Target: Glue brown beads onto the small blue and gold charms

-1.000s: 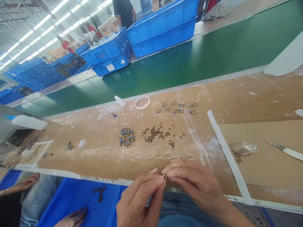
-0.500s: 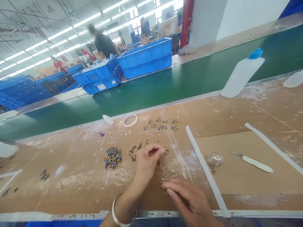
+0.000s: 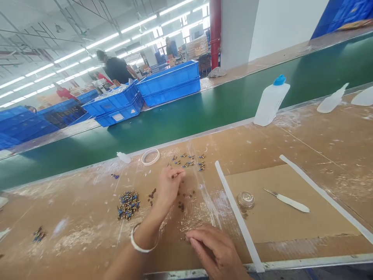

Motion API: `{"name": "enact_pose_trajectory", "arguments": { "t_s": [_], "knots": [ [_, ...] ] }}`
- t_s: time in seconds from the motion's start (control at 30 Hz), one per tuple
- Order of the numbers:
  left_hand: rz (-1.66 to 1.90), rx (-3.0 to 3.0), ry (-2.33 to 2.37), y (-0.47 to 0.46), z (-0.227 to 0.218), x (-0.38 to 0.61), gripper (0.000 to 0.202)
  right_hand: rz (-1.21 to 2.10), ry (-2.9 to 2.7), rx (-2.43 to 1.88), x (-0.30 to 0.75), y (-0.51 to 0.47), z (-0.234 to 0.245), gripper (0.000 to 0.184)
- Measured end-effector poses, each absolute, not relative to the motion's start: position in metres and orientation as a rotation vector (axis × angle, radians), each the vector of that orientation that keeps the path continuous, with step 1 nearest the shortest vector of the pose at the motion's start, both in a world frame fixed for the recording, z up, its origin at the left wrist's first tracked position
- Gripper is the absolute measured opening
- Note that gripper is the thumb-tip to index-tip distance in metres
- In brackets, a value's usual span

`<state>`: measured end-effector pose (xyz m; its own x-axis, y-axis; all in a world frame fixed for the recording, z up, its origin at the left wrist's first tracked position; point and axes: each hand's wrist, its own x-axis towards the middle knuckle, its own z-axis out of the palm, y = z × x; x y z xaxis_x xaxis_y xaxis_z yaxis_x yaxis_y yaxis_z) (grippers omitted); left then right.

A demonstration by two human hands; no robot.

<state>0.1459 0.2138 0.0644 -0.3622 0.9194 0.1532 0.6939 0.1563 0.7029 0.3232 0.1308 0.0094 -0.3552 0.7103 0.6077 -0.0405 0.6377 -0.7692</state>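
Observation:
My left hand (image 3: 168, 187), with a white bangle (image 3: 142, 243) at the wrist, is over the worktop, thumb and forefinger pinched. What it holds, if anything, is too small to name. Just beyond its fingertips lie rows of small blue-and-brass parts (image 3: 190, 157). Small dark brown ring-like pieces (image 3: 181, 206) are scattered around and below it. Nearer the front edge my right hand (image 3: 217, 249) rests on the worktop, closed, its fingertips together over a tiny dark bit that I cannot make out. A heap of blue-and-brass parts (image 3: 128, 205) lies left of my left hand.
Right of my hands, a cardboard sheet (image 3: 262, 225) carries a clear round dish (image 3: 245, 200) and a white-handled knife (image 3: 291, 202). A tape roll (image 3: 150, 157) and a large white bottle (image 3: 271, 103) stand toward the green belt (image 3: 227, 101). Blue crates (image 3: 171, 87) and a person (image 3: 118, 70) are beyond.
My left hand has moved away from me, from the scattered brown pieces toward the rows of parts. My right hand keeps its closed pose near the front edge. The camera view has shifted.

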Motion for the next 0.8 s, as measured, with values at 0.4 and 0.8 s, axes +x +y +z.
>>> {"name": "enact_pose_trajectory", "arguments": {
  "t_s": [0.4,0.8],
  "knots": [
    [0.896,1.920,2.401,0.084,0.026,0.112,0.019,0.931,-1.871,-0.567,0.333,0.129,0.011,0.017],
    [0.342,2.393,2.486,0.116,0.021,0.118,0.015,0.877,-1.861,-0.599,0.332,0.129,0.009,0.016]
  ]
}}
